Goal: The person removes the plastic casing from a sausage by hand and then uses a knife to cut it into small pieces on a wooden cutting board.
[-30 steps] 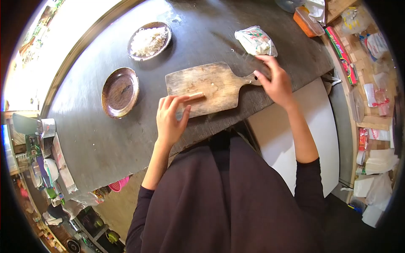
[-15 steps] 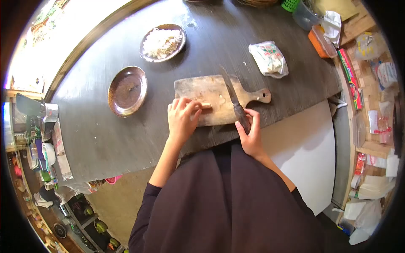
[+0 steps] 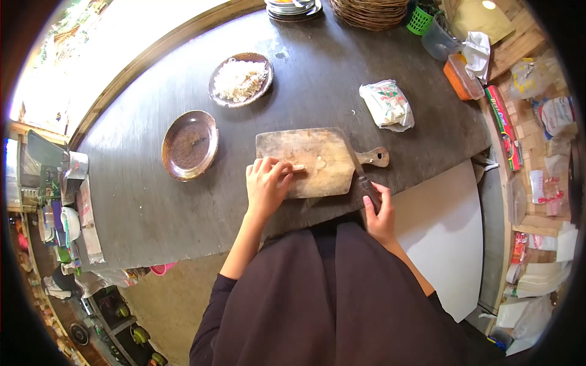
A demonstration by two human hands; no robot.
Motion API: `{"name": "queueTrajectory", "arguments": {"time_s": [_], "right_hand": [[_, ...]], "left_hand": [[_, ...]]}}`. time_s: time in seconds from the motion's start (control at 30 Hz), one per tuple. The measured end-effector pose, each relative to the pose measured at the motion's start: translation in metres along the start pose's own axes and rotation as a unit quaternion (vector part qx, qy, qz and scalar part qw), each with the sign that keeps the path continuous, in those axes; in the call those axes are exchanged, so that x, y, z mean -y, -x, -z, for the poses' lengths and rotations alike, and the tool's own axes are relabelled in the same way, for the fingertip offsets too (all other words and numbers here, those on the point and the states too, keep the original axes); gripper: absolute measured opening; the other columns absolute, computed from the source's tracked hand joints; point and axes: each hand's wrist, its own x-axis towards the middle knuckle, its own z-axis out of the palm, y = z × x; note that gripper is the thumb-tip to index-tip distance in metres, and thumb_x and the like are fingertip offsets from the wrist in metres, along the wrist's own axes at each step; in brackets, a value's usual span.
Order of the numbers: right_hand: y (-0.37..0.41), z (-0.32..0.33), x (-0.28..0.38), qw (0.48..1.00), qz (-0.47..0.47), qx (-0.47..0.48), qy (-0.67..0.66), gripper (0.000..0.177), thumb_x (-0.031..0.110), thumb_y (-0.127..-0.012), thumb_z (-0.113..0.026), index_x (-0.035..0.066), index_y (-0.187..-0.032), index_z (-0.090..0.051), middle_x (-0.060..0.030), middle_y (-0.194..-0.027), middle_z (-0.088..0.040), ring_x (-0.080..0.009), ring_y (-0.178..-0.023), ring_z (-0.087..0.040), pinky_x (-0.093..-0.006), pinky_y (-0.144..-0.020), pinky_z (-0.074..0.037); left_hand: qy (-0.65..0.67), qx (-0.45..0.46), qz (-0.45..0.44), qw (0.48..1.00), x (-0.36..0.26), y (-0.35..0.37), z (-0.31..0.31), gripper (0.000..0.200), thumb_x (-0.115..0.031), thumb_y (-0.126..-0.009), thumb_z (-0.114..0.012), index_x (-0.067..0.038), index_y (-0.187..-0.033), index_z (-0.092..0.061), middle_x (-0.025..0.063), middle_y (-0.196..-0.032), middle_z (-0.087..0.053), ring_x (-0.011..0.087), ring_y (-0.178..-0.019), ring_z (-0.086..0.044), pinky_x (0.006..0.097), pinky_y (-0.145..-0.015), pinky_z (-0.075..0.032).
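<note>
A wooden cutting board (image 3: 305, 146) with a short handle lies near the table's front edge. My left hand (image 3: 264, 186) rests at its left side, fingers curled on a small pale stick-shaped food piece (image 3: 298, 168) whose exact kind I cannot make out. Just right of that piece lies a thin pale scrap (image 3: 321, 162). My right hand (image 3: 381, 216) is wrapped around the dark handle of a knife (image 3: 364, 180). Its blade slants up and away over the board's right end, beside the board's handle, apart from the food piece.
Behind the board are an oval brown dish (image 3: 189, 146) and a plate (image 3: 268, 85) of white shredded food. A printed plastic bag (image 3: 388, 105) with pale pieces sits at the back right. Stacked plates (image 3: 294, 11), a wicker basket (image 3: 369, 13) and an orange-filled container (image 3: 462, 78) line the far edges.
The knife in my right hand has moved right, from over the board's middle to its right end. My left hand stays on the food piece. The view has tilted slightly upward.
</note>
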Motion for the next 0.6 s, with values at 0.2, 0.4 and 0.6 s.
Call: {"name": "queueTrajectory", "arguments": {"time_s": [0.2, 0.4, 0.6], "right_hand": [[-0.004, 0.005, 0.01, 0.969, -0.153, 0.039, -0.187, 0.029, 0.008, -0.104, -0.054, 0.001, -0.13, -0.044, -0.0155, -0.114, -0.068, -0.0145, -0.089, -0.066, -0.0285, -0.079, -0.054], [-0.012, -0.019, 0.018, 0.99, -0.104, 0.02, -0.097, 0.028, 0.013, -0.102, -0.059, 0.002, -0.126, -0.051, -0.014, -0.112, -0.07, -0.021, -0.101, -0.067, -0.0332, -0.089, -0.052], [-0.024, -0.031, 0.007, 0.992, -0.082, 0.008, -0.097, 0.026, 0.007, -0.103, -0.057, 0.0, -0.127, -0.049, -0.0109, -0.115, -0.067, -0.0145, -0.104, -0.064, -0.0286, -0.091, -0.05]], "left_hand": [[-0.004, 0.019, 0.021, 1.0, -0.004, -0.001, 0.004, 0.022, -0.019, -0.079, -0.079, -0.016, -0.1, -0.073, 0.0014, -0.099, -0.064, 0.0245, -0.099, -0.059, 0.0392, -0.087, -0.042], [-0.002, 0.013, 0.02, 1.0, -0.003, 0.001, 0.003, 0.021, -0.018, -0.08, -0.078, -0.016, -0.1, -0.073, 0.0018, -0.099, -0.064, 0.0247, -0.098, -0.059, 0.039, -0.087, -0.042], [-0.004, -0.026, 0.016, 1.0, -0.001, 0.003, 0.003, 0.022, -0.015, -0.079, -0.078, -0.017, -0.099, -0.071, 0.0014, -0.098, -0.063, 0.0249, -0.095, -0.059, 0.0395, -0.084, -0.042]]}}
